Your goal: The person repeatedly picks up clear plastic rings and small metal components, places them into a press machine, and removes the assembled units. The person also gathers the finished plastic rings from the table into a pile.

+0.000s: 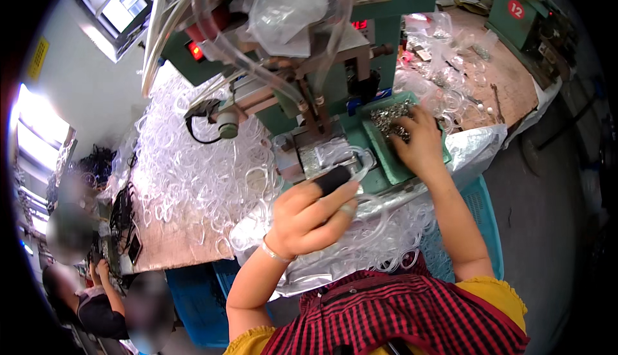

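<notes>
My left hand (312, 220), a black cover on one finger, is closed on a clear plastic tube loop (369, 164) in front of the press. The loop lies close to the metal work fixture (322, 155), below the machine's upright tooling (315, 113). My right hand (420, 142) reaches into a green tray (394, 169) of small shiny metal parts (386, 120). Its fingers are curled down among the parts, and whatever is between the fingertips is too small to make out.
A big heap of clear tube loops (199, 142) covers the table left of the green press (412, 17). More loops (393, 239) lie on silvery sheeting by my lap. Plastic bags (450, 65) lie at right. A blue basket (484, 220) stands below; another person (96, 303) sits far left.
</notes>
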Action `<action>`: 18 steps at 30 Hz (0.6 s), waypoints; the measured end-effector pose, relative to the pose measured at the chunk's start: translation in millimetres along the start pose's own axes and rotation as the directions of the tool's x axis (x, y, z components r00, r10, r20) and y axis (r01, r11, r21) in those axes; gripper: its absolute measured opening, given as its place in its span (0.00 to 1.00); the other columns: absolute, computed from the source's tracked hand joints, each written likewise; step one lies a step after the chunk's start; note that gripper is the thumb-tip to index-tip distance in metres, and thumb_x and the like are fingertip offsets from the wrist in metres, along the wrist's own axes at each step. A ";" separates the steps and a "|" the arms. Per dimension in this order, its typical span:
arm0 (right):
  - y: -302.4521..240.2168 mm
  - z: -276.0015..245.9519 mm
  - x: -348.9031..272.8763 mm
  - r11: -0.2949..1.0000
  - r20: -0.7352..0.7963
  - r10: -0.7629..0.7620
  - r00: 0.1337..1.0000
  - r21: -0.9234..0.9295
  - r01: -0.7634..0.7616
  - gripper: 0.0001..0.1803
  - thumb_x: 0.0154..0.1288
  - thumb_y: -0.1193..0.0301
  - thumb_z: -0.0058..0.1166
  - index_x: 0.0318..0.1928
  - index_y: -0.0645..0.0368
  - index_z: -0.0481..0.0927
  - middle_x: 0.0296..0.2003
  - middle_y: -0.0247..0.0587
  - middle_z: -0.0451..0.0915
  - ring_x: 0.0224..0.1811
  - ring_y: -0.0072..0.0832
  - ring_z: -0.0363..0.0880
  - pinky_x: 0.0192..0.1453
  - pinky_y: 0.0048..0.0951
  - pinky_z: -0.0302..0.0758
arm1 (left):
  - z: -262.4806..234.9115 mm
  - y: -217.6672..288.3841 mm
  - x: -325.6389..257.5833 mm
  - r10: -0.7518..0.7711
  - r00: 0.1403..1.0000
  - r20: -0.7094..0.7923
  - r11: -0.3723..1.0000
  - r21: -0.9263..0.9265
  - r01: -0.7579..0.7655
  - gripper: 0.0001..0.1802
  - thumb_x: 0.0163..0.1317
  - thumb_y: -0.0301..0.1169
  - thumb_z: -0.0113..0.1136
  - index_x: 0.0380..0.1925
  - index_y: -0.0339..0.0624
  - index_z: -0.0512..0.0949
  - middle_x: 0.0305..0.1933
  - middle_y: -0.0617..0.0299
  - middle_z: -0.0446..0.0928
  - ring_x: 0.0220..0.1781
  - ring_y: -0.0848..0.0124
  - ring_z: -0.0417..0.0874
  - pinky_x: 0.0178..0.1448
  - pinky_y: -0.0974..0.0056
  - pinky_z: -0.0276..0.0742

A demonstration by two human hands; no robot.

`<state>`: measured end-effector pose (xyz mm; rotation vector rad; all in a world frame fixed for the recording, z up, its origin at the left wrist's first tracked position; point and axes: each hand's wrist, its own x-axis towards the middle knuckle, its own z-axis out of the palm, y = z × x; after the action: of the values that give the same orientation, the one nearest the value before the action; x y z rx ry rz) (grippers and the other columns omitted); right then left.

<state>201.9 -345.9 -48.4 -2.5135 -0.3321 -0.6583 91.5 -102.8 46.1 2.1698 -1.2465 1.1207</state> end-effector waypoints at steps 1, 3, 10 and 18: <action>8.0 5.5 -2.6 1.000 -0.035 0.000 0.999 0.008 0.001 0.13 0.52 0.69 0.65 0.40 0.55 0.86 0.55 0.55 0.76 0.64 0.52 0.69 0.66 0.47 0.67 | 9.4 -2.7 -2.1 0.047 0.999 0.002 0.999 0.027 -0.047 0.12 0.50 0.23 0.68 0.34 0.43 0.76 0.45 0.56 0.84 0.38 0.60 0.85 0.35 0.62 0.82; 13.7 5.7 -4.1 0.998 -0.043 -0.055 0.998 0.033 0.056 0.10 0.50 0.69 0.66 0.36 0.55 0.86 0.52 0.53 0.78 0.62 0.51 0.71 0.65 0.46 0.69 | 14.0 -5.4 -2.9 0.062 0.998 0.011 0.997 0.055 -0.062 0.15 0.50 0.22 0.68 0.37 0.43 0.74 0.46 0.57 0.84 0.40 0.59 0.85 0.39 0.60 0.85; 10.2 3.0 1.4 0.993 -0.098 -0.041 0.994 0.103 0.051 0.07 0.56 0.73 0.61 0.36 0.60 0.84 0.47 0.50 0.81 0.54 0.48 0.77 0.59 0.44 0.73 | 24.1 -5.1 -17.1 -0.022 0.998 -0.062 0.999 -0.030 0.021 0.13 0.51 0.25 0.67 0.37 0.42 0.76 0.47 0.56 0.83 0.46 0.56 0.85 0.52 0.52 0.85; 3.0 -5.2 -13.2 0.925 -0.136 0.161 0.977 0.367 -0.102 0.06 0.57 0.75 0.63 0.36 0.62 0.85 0.37 0.46 0.84 0.39 0.39 0.82 0.46 0.35 0.76 | -57.5 5.3 -65.1 -0.547 0.457 -0.701 0.512 0.151 0.845 0.07 0.58 0.29 0.67 0.36 0.39 0.85 0.51 0.56 0.80 0.57 0.60 0.76 0.65 0.55 0.65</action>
<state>189.8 -352.5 -52.5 -2.0982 -0.1990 -0.6777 43.1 -32.7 28.4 2.0253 0.3392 1.5751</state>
